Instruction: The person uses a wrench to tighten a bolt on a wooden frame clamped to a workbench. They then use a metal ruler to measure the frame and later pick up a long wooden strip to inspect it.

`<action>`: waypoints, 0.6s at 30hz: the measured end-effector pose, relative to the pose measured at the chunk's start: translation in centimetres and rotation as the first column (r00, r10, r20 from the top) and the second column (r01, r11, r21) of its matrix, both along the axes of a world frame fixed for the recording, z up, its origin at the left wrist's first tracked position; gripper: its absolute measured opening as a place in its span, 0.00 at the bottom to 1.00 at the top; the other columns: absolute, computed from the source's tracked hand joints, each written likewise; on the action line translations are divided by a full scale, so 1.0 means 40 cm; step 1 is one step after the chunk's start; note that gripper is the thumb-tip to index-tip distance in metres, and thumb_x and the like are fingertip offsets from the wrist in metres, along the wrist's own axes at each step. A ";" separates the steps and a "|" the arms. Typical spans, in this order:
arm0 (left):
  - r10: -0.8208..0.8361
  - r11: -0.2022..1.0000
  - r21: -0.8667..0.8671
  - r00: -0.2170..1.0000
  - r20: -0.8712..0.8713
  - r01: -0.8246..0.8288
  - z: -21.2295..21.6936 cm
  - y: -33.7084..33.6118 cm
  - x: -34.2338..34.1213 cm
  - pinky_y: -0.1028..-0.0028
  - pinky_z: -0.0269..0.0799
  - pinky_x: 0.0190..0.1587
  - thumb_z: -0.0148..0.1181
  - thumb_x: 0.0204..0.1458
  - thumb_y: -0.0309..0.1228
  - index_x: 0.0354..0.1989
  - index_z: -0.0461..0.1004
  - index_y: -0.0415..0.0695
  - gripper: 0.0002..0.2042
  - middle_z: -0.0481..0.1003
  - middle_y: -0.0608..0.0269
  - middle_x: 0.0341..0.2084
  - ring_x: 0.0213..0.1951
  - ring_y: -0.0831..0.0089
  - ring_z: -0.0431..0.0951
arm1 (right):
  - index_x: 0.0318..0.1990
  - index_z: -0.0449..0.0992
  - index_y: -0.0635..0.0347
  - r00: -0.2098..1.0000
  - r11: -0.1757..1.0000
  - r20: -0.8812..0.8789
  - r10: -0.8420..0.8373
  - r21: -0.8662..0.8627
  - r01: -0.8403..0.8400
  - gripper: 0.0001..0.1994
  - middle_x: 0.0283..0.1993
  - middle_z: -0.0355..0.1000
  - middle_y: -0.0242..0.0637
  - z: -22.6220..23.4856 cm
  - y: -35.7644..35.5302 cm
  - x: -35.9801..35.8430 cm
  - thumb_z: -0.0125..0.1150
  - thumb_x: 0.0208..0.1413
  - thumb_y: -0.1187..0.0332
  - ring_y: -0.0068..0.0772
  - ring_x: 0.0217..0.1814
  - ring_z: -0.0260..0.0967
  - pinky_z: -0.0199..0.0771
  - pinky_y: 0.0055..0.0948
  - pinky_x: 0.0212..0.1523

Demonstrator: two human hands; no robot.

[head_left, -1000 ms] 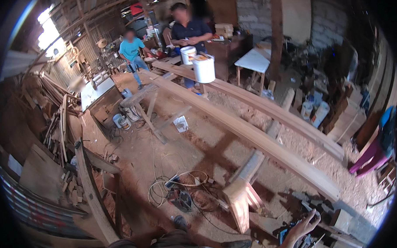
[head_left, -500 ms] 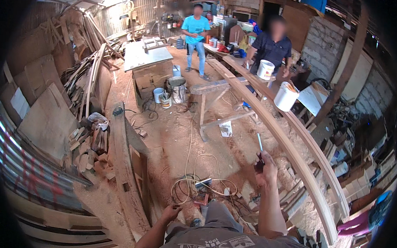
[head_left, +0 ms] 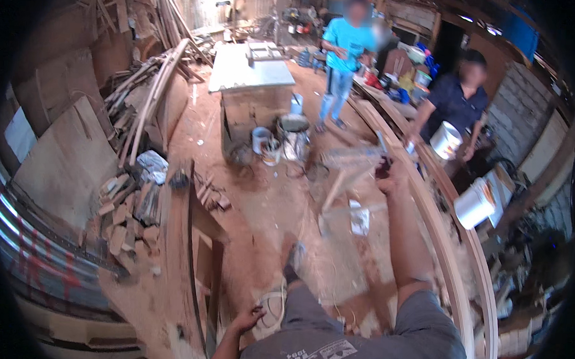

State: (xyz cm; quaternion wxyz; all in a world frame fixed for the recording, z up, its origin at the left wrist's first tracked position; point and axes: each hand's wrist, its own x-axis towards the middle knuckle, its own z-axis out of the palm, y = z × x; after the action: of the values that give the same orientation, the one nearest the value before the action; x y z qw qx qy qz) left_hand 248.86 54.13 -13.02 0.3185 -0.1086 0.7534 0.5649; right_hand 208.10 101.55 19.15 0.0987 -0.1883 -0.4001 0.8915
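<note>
Gripping a slim, dark-handled tool with a pale shaft (head_left: 382,143) beside a long, pale-brown timber beam (head_left: 430,216)

Seen from above, a person in a grey printed T-shirt (head_left: 383,354) stretches the right hand (head_left: 394,175) forward, fingers wrapped around the tool's handle, its shaft pointing up and away. Whether this hand touches the beam cannot be told. The left hand (head_left: 249,319) hangs low by the body, fingers loosely curled; blur hides whether it holds anything. On the right, a second brown beam (head_left: 475,249) runs alongside, with two white cylindrical buckets (head_left: 446,141) near it. Close by stands a co-worker in a dark shirt (head_left: 458,97); another in a turquoise T-shirt (head_left: 343,39) stands near a white-topped wooden table (head_left: 237,76).
</note>
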 end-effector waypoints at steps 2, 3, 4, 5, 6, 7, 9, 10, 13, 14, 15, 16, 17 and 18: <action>0.091 0.994 -0.053 0.996 -0.014 -0.092 -0.050 -0.030 -0.182 0.65 0.75 0.58 0.65 0.64 0.50 0.62 0.76 0.35 0.30 0.82 0.49 0.53 0.53 0.60 0.81 | 0.36 0.80 0.53 0.995 0.999 -0.102 -0.001 -0.037 -0.002 0.05 0.24 0.74 0.26 0.014 -0.031 -0.270 0.63 0.65 0.66 0.22 0.23 0.71 0.74 0.23 0.23; 0.095 0.990 -0.108 0.995 0.003 -0.094 -0.081 -0.065 -0.252 0.65 0.75 0.58 0.65 0.63 0.50 0.62 0.76 0.36 0.29 0.82 0.49 0.53 0.53 0.59 0.81 | 0.35 0.80 0.53 0.984 0.993 -0.179 0.001 -0.115 -0.022 0.06 0.24 0.73 0.26 0.020 -0.075 -0.376 0.62 0.65 0.67 0.22 0.22 0.72 0.74 0.22 0.22; -0.005 0.992 -0.123 1.000 0.015 0.007 -0.124 -0.045 -0.345 0.65 0.74 0.59 0.65 0.63 0.50 0.62 0.77 0.37 0.29 0.82 0.49 0.53 0.53 0.59 0.81 | 0.36 0.80 0.53 0.979 0.999 -0.201 -0.015 -0.046 0.006 0.08 0.26 0.74 0.27 -0.010 -0.009 -0.495 0.61 0.68 0.62 0.24 0.23 0.70 0.72 0.24 0.22; -0.163 0.978 -0.137 0.987 -0.013 0.159 -0.174 -0.029 -0.477 0.64 0.74 0.60 0.65 0.62 0.50 0.62 0.77 0.38 0.29 0.82 0.50 0.53 0.53 0.59 0.81 | 0.37 0.79 0.53 0.974 0.999 -0.226 -0.034 0.018 0.039 0.12 0.28 0.75 0.28 -0.004 0.056 -0.651 0.59 0.70 0.58 0.26 0.23 0.69 0.69 0.26 0.21; -0.346 0.924 -0.189 0.937 -0.041 0.333 -0.199 -0.033 -0.574 0.64 0.74 0.60 0.65 0.62 0.51 0.62 0.77 0.40 0.29 0.82 0.50 0.53 0.54 0.59 0.81 | 0.37 0.80 0.53 0.984 0.995 -0.149 -0.099 0.003 0.101 0.11 0.28 0.75 0.28 0.008 0.099 -0.795 0.59 0.70 0.58 0.25 0.22 0.69 0.68 0.25 0.20; -0.441 0.877 -0.229 0.897 -0.034 0.423 -0.178 -0.040 -0.616 0.63 0.73 0.61 0.66 0.62 0.51 0.62 0.78 0.41 0.29 0.82 0.50 0.53 0.54 0.58 0.81 | 0.38 0.80 0.53 0.990 0.990 -0.007 -0.140 -0.008 0.140 0.11 0.27 0.75 0.28 -0.056 0.094 -0.895 0.60 0.70 0.58 0.24 0.21 0.68 0.68 0.24 0.20; -0.384 0.875 -0.308 0.923 0.027 0.373 -0.129 -0.059 -0.713 0.62 0.74 0.60 0.68 0.58 0.54 0.63 0.78 0.43 0.32 0.82 0.48 0.53 0.54 0.57 0.81 | 0.38 0.82 0.52 0.979 0.982 0.109 -0.172 0.094 0.162 0.11 0.25 0.74 0.28 -0.146 0.116 -1.090 0.58 0.70 0.58 0.24 0.20 0.67 0.68 0.23 0.19; -0.266 0.896 -0.371 0.964 -0.013 0.242 -0.129 -0.075 -0.808 0.62 0.74 0.61 0.69 0.57 0.55 0.64 0.78 0.45 0.32 0.82 0.48 0.54 0.54 0.56 0.81 | 0.37 0.81 0.51 0.978 0.979 0.150 -0.146 0.162 0.121 0.11 0.24 0.74 0.27 -0.157 0.137 -1.184 0.59 0.69 0.58 0.24 0.20 0.67 0.67 0.25 0.20; 0.396 0.903 -0.144 0.914 -0.094 -0.406 0.033 -0.108 -1.009 0.62 0.76 0.58 0.66 0.60 0.50 0.62 0.78 0.43 0.28 0.83 0.49 0.51 0.53 0.56 0.83 | 0.34 0.80 0.48 0.967 0.970 0.237 -0.091 0.242 0.032 0.11 0.26 0.75 0.26 -0.196 0.158 -1.399 0.60 0.66 0.56 0.26 0.26 0.70 0.71 0.35 0.27; 0.504 0.862 -0.034 0.862 -0.057 -0.506 0.043 -0.105 -1.096 0.62 0.77 0.57 0.65 0.60 0.48 0.62 0.79 0.43 0.27 0.83 0.49 0.51 0.53 0.57 0.83 | 0.33 0.80 0.45 0.978 0.985 0.178 -0.106 0.157 0.078 0.11 0.24 0.73 0.25 -0.186 0.280 -1.465 0.63 0.64 0.53 0.24 0.20 0.65 0.61 0.27 0.18; 0.553 0.823 -0.104 0.830 -0.071 -0.558 0.046 -0.134 -1.070 0.62 0.77 0.56 0.65 0.59 0.49 0.60 0.79 0.43 0.27 0.83 0.49 0.51 0.52 0.56 0.84 | 0.35 0.80 0.45 0.979 0.977 0.184 -0.092 0.206 0.053 0.10 0.26 0.74 0.26 -0.202 0.185 -1.543 0.62 0.65 0.53 0.28 0.24 0.69 0.68 0.29 0.25; 0.583 0.787 -0.185 0.807 -0.092 -0.589 0.040 -0.179 -1.051 0.61 0.77 0.56 0.65 0.59 0.49 0.59 0.80 0.43 0.26 0.83 0.48 0.51 0.52 0.56 0.84 | 0.36 0.81 0.46 0.965 0.957 0.263 0.004 0.279 -0.080 0.11 0.31 0.78 0.29 -0.227 0.129 -1.590 0.59 0.66 0.54 0.36 0.31 0.75 0.76 0.36 0.33; 0.558 0.799 -0.172 0.816 -0.150 -0.577 0.003 -0.175 -1.147 0.61 0.78 0.55 0.65 0.58 0.49 0.58 0.81 0.43 0.26 0.83 0.48 0.51 0.51 0.56 0.84 | 0.37 0.82 0.48 0.989 0.966 0.147 0.028 0.251 -0.065 0.13 0.38 0.80 0.31 -0.177 0.240 -1.665 0.59 0.66 0.53 0.41 0.39 0.76 0.77 0.41 0.42; 0.609 0.734 -0.347 0.792 -0.043 -0.583 0.077 -0.220 -1.050 0.62 0.78 0.55 0.64 0.58 0.50 0.57 0.82 0.43 0.26 0.83 0.48 0.52 0.51 0.55 0.84 | 0.38 0.82 0.47 0.955 0.964 0.198 0.220 0.104 -0.244 0.13 0.40 0.81 0.32 -0.277 0.034 -1.674 0.58 0.66 0.52 0.38 0.42 0.77 0.78 0.41 0.41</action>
State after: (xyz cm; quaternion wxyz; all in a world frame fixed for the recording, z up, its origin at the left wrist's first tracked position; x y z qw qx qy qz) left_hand 206.87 45.32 -9.93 0.1243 -0.4185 0.7526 0.4929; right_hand 141.15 102.92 8.07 -0.0325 -0.2152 -0.4828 0.8483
